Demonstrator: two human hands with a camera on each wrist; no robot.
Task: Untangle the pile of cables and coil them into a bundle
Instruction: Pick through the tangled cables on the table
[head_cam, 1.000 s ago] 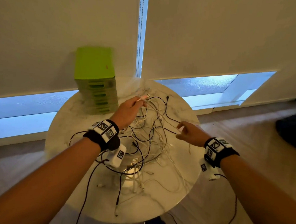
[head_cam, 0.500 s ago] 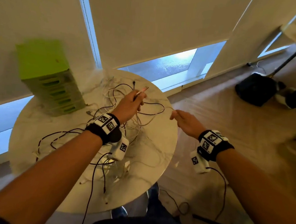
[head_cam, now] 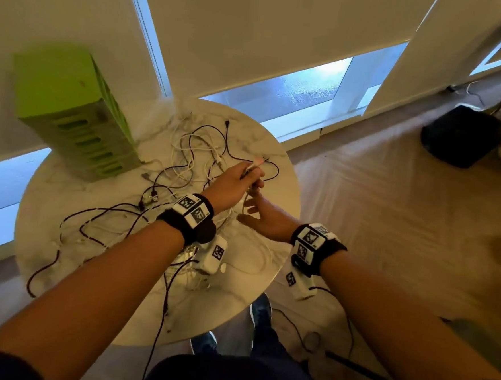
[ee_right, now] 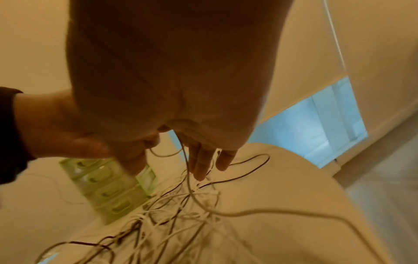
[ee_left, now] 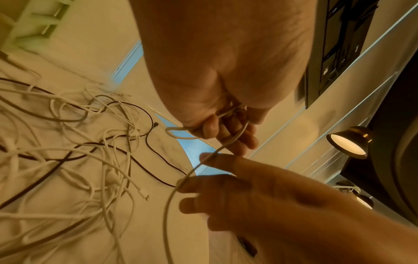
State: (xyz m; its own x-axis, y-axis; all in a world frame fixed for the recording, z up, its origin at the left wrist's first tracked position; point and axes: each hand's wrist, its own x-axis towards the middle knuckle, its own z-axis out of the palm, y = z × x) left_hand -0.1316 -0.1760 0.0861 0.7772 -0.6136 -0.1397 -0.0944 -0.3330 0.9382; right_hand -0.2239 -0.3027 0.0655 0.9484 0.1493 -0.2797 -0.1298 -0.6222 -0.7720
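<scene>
A tangled pile of cables (head_cam: 185,167), white and black and too snarled to count, lies on the round table (head_cam: 284,198). The left hand (head_cam: 232,182) pinches one white cable (ee_left: 192,171), lifted; the right hand (head_cam: 265,217) reaches beneath, fingers extended, apparently touching it.

You have a round marble-topped table (head_cam: 285,189) before you, with a green slotted box (head_cam: 71,112) standing upright at its far left, near the roller blinds (head_cam: 254,32). On the wooden floor (head_cam: 391,199) to your right sits a black bag (head_cam: 457,139). A lit lamp (ee_left: 348,142) glows in the left wrist view.
</scene>
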